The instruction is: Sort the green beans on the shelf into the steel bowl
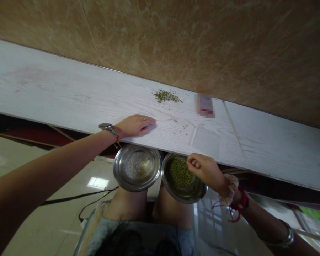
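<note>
My left hand (137,125) lies flat on the white wood-grain tabletop (69,92), fingers stretched out and holding nothing. My right hand (202,165) is curled with its fingertips pressed together at the rim of a steel bowl of green mung beans (180,172); whatever is between the fingers is hidden. Beside that bowl, on the left, a second steel bowl (117,170) holds a whitish, grain-like layer too fine to name. Both bowls rest on the lap below the table edge. A small heap of mung beans (166,96) lies on the tabletop, with several strays nearer the edge.
A brown marbled wall (160,39) runs behind the narrow table. A blurred-out flat item (206,105) lies near it, and a clear sheet-like square (206,138) nearer the edge. Black cables (80,196) hang at the left; a green basin (312,214) shows at lower right.
</note>
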A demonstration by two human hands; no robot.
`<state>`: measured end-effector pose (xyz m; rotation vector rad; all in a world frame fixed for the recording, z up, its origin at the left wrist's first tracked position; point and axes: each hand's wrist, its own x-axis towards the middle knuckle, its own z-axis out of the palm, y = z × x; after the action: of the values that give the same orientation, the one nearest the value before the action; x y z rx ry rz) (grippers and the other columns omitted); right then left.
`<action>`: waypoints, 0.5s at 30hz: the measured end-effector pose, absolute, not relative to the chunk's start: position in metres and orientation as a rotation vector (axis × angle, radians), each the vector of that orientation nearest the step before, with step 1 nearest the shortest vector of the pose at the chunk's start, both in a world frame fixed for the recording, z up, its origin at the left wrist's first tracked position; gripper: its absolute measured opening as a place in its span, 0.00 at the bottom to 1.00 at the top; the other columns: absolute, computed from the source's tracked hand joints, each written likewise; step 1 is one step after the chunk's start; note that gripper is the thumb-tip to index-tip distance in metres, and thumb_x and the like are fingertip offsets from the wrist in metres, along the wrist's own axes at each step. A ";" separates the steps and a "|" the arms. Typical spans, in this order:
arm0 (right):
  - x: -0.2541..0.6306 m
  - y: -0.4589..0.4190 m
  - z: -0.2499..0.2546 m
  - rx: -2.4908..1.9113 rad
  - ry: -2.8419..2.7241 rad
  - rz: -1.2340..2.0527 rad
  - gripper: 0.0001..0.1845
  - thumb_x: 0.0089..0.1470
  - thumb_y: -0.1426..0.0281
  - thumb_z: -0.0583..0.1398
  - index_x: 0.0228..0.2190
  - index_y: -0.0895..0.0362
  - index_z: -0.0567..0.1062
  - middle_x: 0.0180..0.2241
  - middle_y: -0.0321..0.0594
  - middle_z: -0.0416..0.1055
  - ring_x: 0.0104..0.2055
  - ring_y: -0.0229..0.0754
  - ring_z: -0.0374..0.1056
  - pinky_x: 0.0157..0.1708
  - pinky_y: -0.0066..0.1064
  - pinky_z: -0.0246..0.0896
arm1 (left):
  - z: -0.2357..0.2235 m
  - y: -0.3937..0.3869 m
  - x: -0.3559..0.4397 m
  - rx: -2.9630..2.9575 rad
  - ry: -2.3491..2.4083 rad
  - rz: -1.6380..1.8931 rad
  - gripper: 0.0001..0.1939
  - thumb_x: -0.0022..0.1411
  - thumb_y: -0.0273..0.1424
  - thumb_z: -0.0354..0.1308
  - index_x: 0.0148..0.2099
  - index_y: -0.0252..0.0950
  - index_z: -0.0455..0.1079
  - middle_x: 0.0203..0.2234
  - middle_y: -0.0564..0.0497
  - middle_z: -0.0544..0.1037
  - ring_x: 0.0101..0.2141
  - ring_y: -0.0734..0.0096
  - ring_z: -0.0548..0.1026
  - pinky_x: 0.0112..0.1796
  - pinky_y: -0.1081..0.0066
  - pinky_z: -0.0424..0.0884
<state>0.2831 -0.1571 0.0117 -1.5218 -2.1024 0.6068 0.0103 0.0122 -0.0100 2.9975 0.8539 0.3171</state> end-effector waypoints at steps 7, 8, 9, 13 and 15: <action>0.280 -0.154 0.018 -1.515 -1.963 0.650 0.08 0.48 0.69 0.54 0.29 0.56 0.73 0.19 0.33 0.69 0.19 0.32 0.63 0.19 0.24 0.57 | -0.010 0.012 0.010 3.013 0.850 0.353 0.18 0.64 0.30 0.45 0.54 0.37 0.65 0.52 0.48 0.72 0.46 0.67 0.73 0.48 0.68 0.65; 0.280 -0.154 0.019 -1.515 -1.938 0.673 0.08 0.48 0.68 0.55 0.29 0.56 0.73 0.19 0.33 0.70 0.19 0.33 0.64 0.19 0.24 0.59 | -0.010 0.012 0.010 3.013 0.849 0.359 0.18 0.64 0.30 0.45 0.54 0.37 0.65 0.52 0.48 0.72 0.46 0.67 0.73 0.48 0.67 0.65; 0.281 -0.153 0.019 -1.513 -1.901 0.704 0.08 0.48 0.67 0.55 0.29 0.56 0.73 0.20 0.34 0.71 0.20 0.34 0.65 0.20 0.24 0.60 | -0.010 0.012 0.010 3.012 0.846 0.364 0.18 0.64 0.30 0.45 0.54 0.37 0.65 0.52 0.48 0.72 0.46 0.67 0.73 0.48 0.67 0.65; 0.283 -0.149 0.018 -1.501 -1.713 0.817 0.10 0.45 0.64 0.58 0.30 0.56 0.72 0.22 0.36 0.73 0.22 0.36 0.69 0.23 0.27 0.66 | -0.011 0.012 0.010 3.014 0.836 0.373 0.18 0.64 0.30 0.45 0.54 0.37 0.65 0.52 0.48 0.72 0.47 0.67 0.72 0.48 0.67 0.65; 0.284 -0.143 0.018 -1.529 -1.674 0.797 0.10 0.45 0.63 0.58 0.30 0.55 0.72 0.22 0.36 0.73 0.21 0.36 0.68 0.23 0.28 0.67 | -0.011 0.013 0.010 3.015 0.839 0.363 0.18 0.64 0.30 0.45 0.54 0.37 0.64 0.52 0.48 0.72 0.46 0.67 0.73 0.48 0.67 0.65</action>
<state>0.2841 -0.1435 0.0184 -1.5291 -1.6743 0.7967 0.0099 0.0126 -0.0110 3.0145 0.8389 0.3628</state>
